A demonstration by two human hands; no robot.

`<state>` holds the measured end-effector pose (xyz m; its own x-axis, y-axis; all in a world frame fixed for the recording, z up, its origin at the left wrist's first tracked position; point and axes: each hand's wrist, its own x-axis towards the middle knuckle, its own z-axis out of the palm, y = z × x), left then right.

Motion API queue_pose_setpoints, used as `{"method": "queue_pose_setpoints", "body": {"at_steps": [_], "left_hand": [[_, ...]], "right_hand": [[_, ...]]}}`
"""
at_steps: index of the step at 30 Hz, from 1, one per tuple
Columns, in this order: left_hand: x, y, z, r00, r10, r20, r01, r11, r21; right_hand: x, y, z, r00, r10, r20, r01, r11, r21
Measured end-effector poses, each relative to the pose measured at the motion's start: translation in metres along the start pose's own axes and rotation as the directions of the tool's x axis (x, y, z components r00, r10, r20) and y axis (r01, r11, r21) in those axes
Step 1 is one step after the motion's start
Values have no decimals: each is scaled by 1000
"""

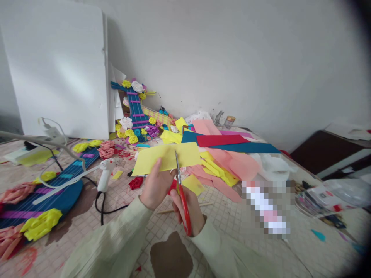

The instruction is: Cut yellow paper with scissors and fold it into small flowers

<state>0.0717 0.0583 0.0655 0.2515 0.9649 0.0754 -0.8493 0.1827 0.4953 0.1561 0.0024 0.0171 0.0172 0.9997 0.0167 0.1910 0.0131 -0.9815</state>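
Red-handled scissors (186,220) are held by the right hand (194,204), whose fingers close around the handles; how far open the blades are, I cannot tell. The left hand (155,189) pinches the lower edge of a yellow sheet (165,156), thumb in front, fingers behind. This sheet is raised above the table, and the blades reach up across its middle. If the sheet bends, because only one hand supports it, a cut may go crooked. Left fingers too near the blades could be nicked. To the left, a white glue gun (104,175) stands beside its black cord (102,204); a sleeve catching the cord might pull it over. Farther are a red strip (222,140) and a flowered blue guitar shape (135,104).
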Motion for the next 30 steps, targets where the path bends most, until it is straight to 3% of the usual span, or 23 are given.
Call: {"method": "queue_pose_setpoints", "body": {"at_steps": [6,15,25,30], "left_hand": [[-1,2,3,1000,2,0,-2,1000,1],[-1,2,3,1000,8,15,-8,1000,-6],[-2,-2,1,1000,-16,15,16,999,32],[-2,-2,0,1000,-4,8,4,999,40]], "right_hand": [[0,-2,0,995,84,46,-87,994,70],[-1,-1,2,995,91,36,-94,991,95],[-1,3,1,1000,17,11,-18,993,117],[0,0,1,999,49,19,-51,987,150]]}}
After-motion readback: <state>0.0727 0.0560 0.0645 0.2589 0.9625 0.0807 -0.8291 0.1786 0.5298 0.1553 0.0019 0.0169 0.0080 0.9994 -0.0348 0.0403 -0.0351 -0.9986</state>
